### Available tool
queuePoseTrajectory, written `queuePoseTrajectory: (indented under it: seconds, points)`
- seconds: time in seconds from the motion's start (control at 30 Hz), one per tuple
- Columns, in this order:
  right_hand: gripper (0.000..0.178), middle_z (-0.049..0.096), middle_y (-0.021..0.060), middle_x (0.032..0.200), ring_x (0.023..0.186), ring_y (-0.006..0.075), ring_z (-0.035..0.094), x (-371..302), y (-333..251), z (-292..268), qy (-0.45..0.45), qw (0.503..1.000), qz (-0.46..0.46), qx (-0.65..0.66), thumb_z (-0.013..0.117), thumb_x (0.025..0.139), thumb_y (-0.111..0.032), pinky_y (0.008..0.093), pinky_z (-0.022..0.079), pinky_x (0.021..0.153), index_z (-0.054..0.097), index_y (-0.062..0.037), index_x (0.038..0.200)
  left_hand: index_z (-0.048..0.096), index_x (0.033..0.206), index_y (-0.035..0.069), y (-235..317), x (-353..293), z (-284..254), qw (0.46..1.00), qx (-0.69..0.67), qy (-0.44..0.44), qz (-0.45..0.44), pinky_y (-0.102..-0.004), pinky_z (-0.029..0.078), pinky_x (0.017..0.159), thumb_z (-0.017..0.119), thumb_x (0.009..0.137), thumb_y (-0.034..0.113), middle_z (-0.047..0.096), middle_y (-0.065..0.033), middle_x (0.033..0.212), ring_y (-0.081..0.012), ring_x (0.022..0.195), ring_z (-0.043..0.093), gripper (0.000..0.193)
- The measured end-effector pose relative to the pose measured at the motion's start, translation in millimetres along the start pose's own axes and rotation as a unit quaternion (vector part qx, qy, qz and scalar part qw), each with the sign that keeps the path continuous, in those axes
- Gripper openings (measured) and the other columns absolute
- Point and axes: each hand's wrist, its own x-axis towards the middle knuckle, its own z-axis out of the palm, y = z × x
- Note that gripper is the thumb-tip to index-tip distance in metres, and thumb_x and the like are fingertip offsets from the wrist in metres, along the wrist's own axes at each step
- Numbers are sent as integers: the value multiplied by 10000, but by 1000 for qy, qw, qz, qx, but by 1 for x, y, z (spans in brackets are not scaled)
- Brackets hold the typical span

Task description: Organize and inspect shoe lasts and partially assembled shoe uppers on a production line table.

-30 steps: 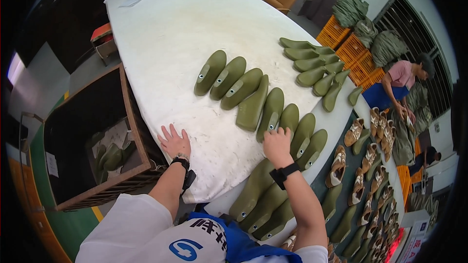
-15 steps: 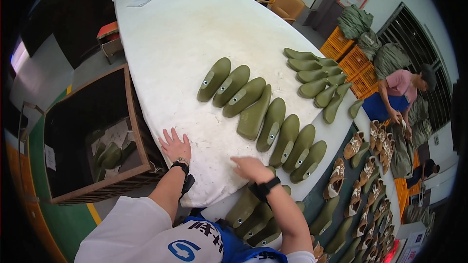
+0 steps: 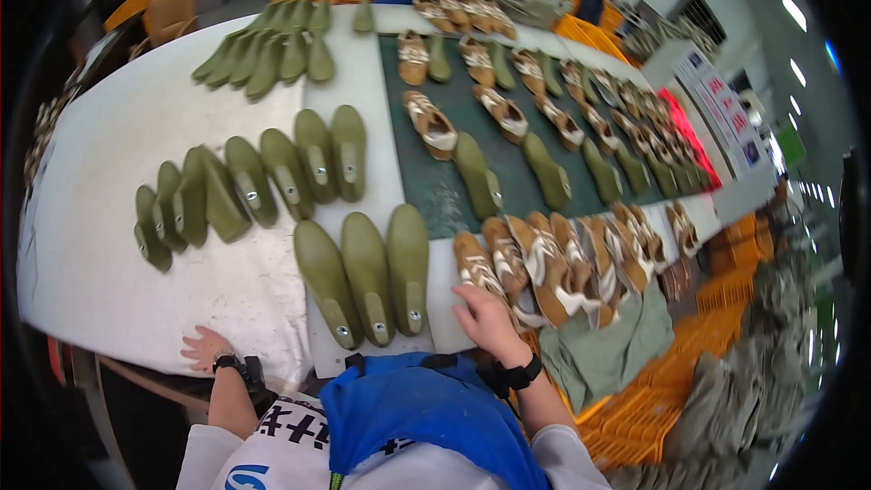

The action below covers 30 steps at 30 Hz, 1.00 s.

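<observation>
I see the left hand (image 3: 208, 348) spread wide on white cloth (image 3: 249, 304), holding nothing. The right hand (image 3: 491, 319) is at the near row's leftmost brown shoe (image 3: 475, 261); I can't tell its grip.

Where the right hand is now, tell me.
In the head view, the right hand is below and right of centre, at the near end of the near row's leftmost brown shoe, right of the three nearest green lasts.
</observation>
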Motion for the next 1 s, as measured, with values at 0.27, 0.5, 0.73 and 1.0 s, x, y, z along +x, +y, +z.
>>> queuePoseTrajectory:
  seconds: [0.27, 0.5, 0.73, 1.0]
  points:
    - [194, 625, 164, 1022, 880, 334, 616, -99, 33, -29, 232, 945, 214, -87, 571, 813, -45, 379, 502, 747, 625, -14, 997, 185, 1453, 77, 0, 1, -2, 991, 93, -71, 67, -572, 73, 1083, 207, 931, 532, 178, -68, 1526, -281, 1417, 95, 692]
    - [445, 622, 215, 1048, 911, 376, 618, -76, 68, -9, 99, 915, 319, -224, 595, 832, -289, 455, 517, 743, 512, -11, 1170, 214, 1449, 97, -6, 14, 2, 991, 81, -76, 78, -600, 67, 1059, 243, 921, 531, 198, -57, 1523, -284, 1420, 67, 683]
    - [394, 644, 220, 914, 851, 383, 626, -42, 55, 38, -86, 952, 272, -113, 619, 808, -295, 464, 506, 743, 519, 16, 1029, 350, 1376, 46, -12, 23, -12, 940, -195, -104, 260, -479, 161, 1071, 465, 872, 376, 352, -169, 1418, -294, 1312, 297, 613]
    - [375, 644, 226, 898, 849, 388, 618, -51, 40, 3, -106, 981, 158, -25, 604, 832, -278, 442, 497, 749, 545, 39, 1023, 532, 1183, -2, 104, -272, -200, 589, -326, -310, 672, -368, 370, 996, 608, 806, 81, 553, -168, 1208, -305, 1147, 505, 393]
